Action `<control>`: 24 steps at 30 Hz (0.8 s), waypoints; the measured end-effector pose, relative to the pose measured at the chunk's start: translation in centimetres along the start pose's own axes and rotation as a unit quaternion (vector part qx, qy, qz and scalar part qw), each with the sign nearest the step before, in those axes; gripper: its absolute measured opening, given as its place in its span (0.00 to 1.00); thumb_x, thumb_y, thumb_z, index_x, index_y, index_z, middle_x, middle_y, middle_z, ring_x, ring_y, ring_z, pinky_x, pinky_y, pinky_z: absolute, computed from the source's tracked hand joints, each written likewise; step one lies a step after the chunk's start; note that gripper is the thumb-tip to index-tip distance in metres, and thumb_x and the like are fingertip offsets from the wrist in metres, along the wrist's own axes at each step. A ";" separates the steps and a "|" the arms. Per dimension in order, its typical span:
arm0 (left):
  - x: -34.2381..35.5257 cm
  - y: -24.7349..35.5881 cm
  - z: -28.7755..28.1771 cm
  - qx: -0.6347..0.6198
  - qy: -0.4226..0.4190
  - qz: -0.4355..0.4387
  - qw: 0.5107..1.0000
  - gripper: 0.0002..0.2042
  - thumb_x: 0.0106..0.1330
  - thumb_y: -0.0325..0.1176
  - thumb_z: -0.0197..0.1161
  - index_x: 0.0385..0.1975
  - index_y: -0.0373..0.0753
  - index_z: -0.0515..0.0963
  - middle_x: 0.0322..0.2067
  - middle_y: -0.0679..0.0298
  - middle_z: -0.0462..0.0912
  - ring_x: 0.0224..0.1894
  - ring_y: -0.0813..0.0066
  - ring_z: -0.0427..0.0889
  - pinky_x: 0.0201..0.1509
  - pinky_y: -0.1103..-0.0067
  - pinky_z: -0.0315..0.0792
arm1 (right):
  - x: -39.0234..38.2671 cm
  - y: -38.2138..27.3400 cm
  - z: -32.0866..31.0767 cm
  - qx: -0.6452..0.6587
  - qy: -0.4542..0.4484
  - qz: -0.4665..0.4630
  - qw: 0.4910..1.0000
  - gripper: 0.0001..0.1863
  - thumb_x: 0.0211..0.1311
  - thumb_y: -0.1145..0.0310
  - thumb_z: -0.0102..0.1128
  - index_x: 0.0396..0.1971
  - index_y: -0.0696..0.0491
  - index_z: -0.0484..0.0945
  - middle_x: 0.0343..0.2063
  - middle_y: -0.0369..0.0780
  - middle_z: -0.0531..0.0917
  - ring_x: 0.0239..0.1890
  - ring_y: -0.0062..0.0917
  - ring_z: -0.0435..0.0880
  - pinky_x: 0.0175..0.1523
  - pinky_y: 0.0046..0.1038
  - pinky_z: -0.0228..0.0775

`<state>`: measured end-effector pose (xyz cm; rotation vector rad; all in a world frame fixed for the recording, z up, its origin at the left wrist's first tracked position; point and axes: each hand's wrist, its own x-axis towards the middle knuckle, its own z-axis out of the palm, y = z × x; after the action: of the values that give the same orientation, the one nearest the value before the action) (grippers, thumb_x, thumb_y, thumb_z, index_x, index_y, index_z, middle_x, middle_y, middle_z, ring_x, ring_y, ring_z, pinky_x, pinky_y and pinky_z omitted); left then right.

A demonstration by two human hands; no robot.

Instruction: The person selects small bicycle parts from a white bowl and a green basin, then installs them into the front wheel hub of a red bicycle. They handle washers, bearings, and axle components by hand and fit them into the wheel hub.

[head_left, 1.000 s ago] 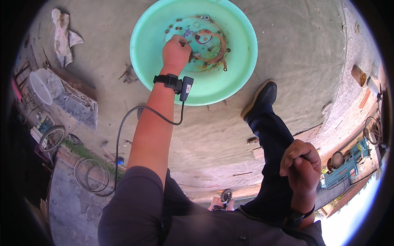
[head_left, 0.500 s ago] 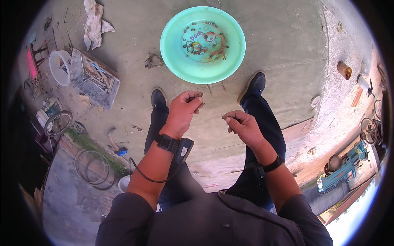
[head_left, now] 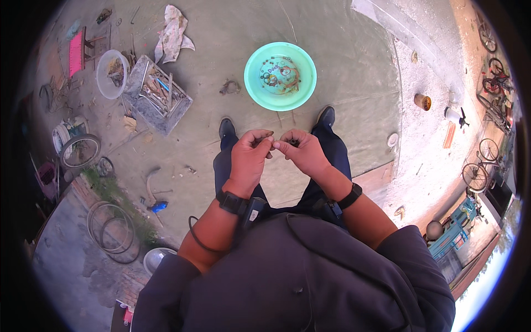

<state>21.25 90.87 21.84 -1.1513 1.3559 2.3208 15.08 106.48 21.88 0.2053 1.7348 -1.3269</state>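
My left hand (head_left: 248, 160) and my right hand (head_left: 307, 155) meet in front of my body, fingertips touching or nearly so. On both, thumb and fingers are pinched closed. A small dark piece shows in the curl of my right fingers, too tiny to name. What the left fingertips hold, if anything, is hidden. Ahead on the ground stands a round mint-green basin (head_left: 253, 91). Small rings, nuts or washers and a curved brownish piece lie scattered on its bottom.
At the left are a grey metal box (head_left: 178, 117) of tools, a translucent bucket (head_left: 100, 77), a rag (head_left: 172, 34) and a wheel (head_left: 81, 151). To the right stand a rusty can (head_left: 422, 102) and bicycles (head_left: 474, 177). My shoes (head_left: 326, 117) flank the basin's near side.
My hands have come together from apart, the right one moving left toward the left one. The view has shifted, so the basin looks smaller and farther off.
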 end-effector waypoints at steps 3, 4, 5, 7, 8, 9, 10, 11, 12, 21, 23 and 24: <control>-2.0 3.5 -3.4 0.014 -0.032 0.003 0.999 0.07 0.68 0.26 0.64 0.43 0.33 0.79 0.35 0.64 0.83 0.34 0.82 0.79 0.35 0.84 0.73 | -1.9 -2.7 3.9 0.046 -0.006 -0.032 0.998 0.14 0.62 0.60 0.71 0.31 0.57 0.82 0.23 0.33 0.80 0.26 0.13 0.75 0.31 0.20 0.68; -2.8 4.6 -4.7 0.013 -0.049 0.007 0.999 0.07 0.68 0.26 0.63 0.43 0.33 0.79 0.35 0.65 0.82 0.34 0.82 0.79 0.36 0.84 0.72 | -2.9 -3.5 5.5 0.032 -0.002 -0.022 0.999 0.14 0.62 0.61 0.71 0.32 0.58 0.82 0.23 0.33 0.80 0.25 0.13 0.75 0.31 0.20 0.68; -3.5 6.0 -6.1 0.024 -0.060 0.002 0.998 0.07 0.69 0.26 0.63 0.44 0.33 0.79 0.35 0.65 0.83 0.34 0.83 0.79 0.35 0.85 0.73 | -3.6 -4.3 7.2 0.026 -0.003 -0.031 0.999 0.14 0.62 0.61 0.70 0.32 0.58 0.82 0.23 0.32 0.81 0.25 0.12 0.75 0.30 0.19 0.68; -4.9 8.8 -8.3 0.060 -0.060 0.014 0.996 0.07 0.69 0.26 0.63 0.44 0.33 0.79 0.35 0.65 0.83 0.33 0.83 0.79 0.35 0.85 0.73 | -3.9 -6.7 10.5 0.005 0.005 -0.016 1.000 0.13 0.63 0.62 0.69 0.34 0.58 0.82 0.22 0.32 0.80 0.24 0.12 0.75 0.28 0.18 0.67; -5.6 10.1 -9.2 0.077 -0.056 0.019 0.995 0.08 0.69 0.26 0.63 0.44 0.33 0.79 0.35 0.65 0.82 0.33 0.83 0.79 0.35 0.85 0.74 | -4.5 -7.7 11.5 0.033 -0.014 -0.020 0.999 0.12 0.64 0.64 0.68 0.34 0.58 0.82 0.23 0.32 0.80 0.24 0.11 0.76 0.28 0.18 0.67; -6.3 11.1 -10.0 0.088 -0.052 0.023 0.995 0.08 0.68 0.25 0.63 0.44 0.32 0.79 0.36 0.64 0.82 0.33 0.82 0.80 0.35 0.85 0.75 | -4.7 -8.7 12.7 0.044 -0.020 -0.036 0.998 0.11 0.64 0.64 0.68 0.35 0.58 0.82 0.24 0.32 0.81 0.24 0.11 0.76 0.28 0.17 0.67; -7.0 12.0 -10.6 0.082 -0.059 0.040 0.994 0.08 0.69 0.25 0.63 0.44 0.32 0.79 0.36 0.64 0.83 0.34 0.82 0.80 0.36 0.85 0.76 | -5.2 -9.5 13.7 0.056 -0.024 -0.047 0.997 0.11 0.64 0.65 0.68 0.36 0.59 0.81 0.24 0.33 0.81 0.25 0.11 0.76 0.28 0.17 0.68; -7.6 12.8 -11.0 0.079 -0.063 0.050 0.994 0.08 0.69 0.25 0.63 0.44 0.32 0.78 0.36 0.64 0.83 0.34 0.81 0.80 0.37 0.84 0.76 | -5.8 -10.2 14.3 0.071 -0.029 -0.045 0.996 0.11 0.64 0.65 0.68 0.36 0.59 0.81 0.25 0.33 0.81 0.25 0.11 0.76 0.28 0.17 0.67; -8.2 13.5 -11.3 0.074 -0.068 0.064 0.993 0.08 0.69 0.25 0.63 0.44 0.32 0.78 0.36 0.64 0.83 0.35 0.81 0.81 0.37 0.84 0.77 | -6.3 -11.0 14.7 0.086 -0.034 -0.045 0.995 0.11 0.64 0.65 0.67 0.37 0.59 0.81 0.25 0.33 0.81 0.25 0.11 0.76 0.28 0.17 0.67; -12.5 17.9 -11.8 0.021 -0.069 0.094 0.993 0.07 0.71 0.27 0.61 0.44 0.34 0.78 0.37 0.63 0.83 0.39 0.75 0.84 0.42 0.80 0.79 | -9.4 -15.2 13.5 0.112 -0.075 -0.063 0.989 0.06 0.64 0.69 0.64 0.37 0.55 0.80 0.23 0.30 0.79 0.22 0.11 0.76 0.26 0.15 0.65; -13.3 19.0 -12.1 0.027 -0.049 0.092 0.994 0.07 0.71 0.27 0.61 0.44 0.35 0.78 0.38 0.63 0.83 0.40 0.74 0.85 0.43 0.78 0.79 | -10.3 -15.6 11.9 0.120 -0.074 -0.083 0.986 0.06 0.64 0.69 0.64 0.37 0.55 0.79 0.24 0.31 0.79 0.23 0.11 0.77 0.27 0.14 0.65; -13.6 19.6 -12.1 0.013 -0.046 0.094 0.994 0.07 0.71 0.28 0.60 0.45 0.35 0.78 0.38 0.62 0.84 0.41 0.73 0.85 0.43 0.78 0.79 | -10.7 -15.7 10.9 0.131 -0.081 -0.102 0.983 0.06 0.64 0.69 0.64 0.36 0.54 0.79 0.24 0.31 0.80 0.23 0.11 0.77 0.27 0.14 0.65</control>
<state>26.21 72.77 40.93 -0.9326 1.5150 2.4415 17.64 95.00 40.42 0.0657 1.4720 -1.6760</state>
